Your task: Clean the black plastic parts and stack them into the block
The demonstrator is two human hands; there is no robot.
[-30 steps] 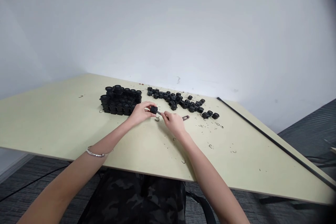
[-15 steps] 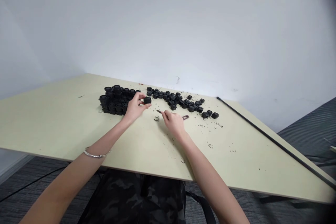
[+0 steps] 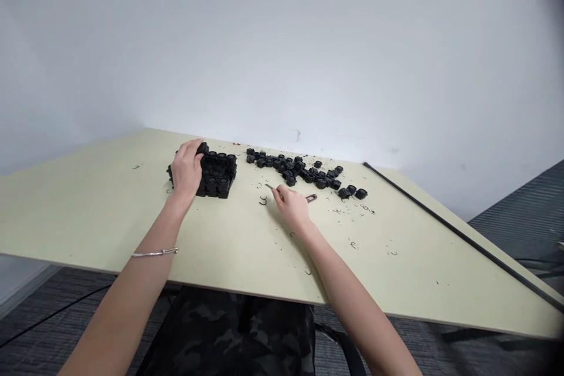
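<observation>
My left hand [image 3: 187, 171] reaches over the left part of a neat block of black plastic parts [image 3: 218, 187], fingers curled. At its fingertips shows a small black cylindrical part [image 3: 203, 148]; the hand covers much of the grip. My right hand [image 3: 291, 207] rests over the table, closed around a craft knife [image 3: 312, 198]. The knife's thin blade points left beyond the fingers, and its brownish slotted end sticks out on the right.
Loose black parts [image 3: 308, 174] lie scattered toward the wall. Thin curved black trimmings [image 3: 263, 201] and tiny scraps dot the pale table [image 3: 220, 247]. A long black rod [image 3: 432, 219] runs along the right side. Behind stands a white wall.
My left hand has moved left with the black part, from beside the knife to the stacked block. My right hand has stayed in place with the knife.
</observation>
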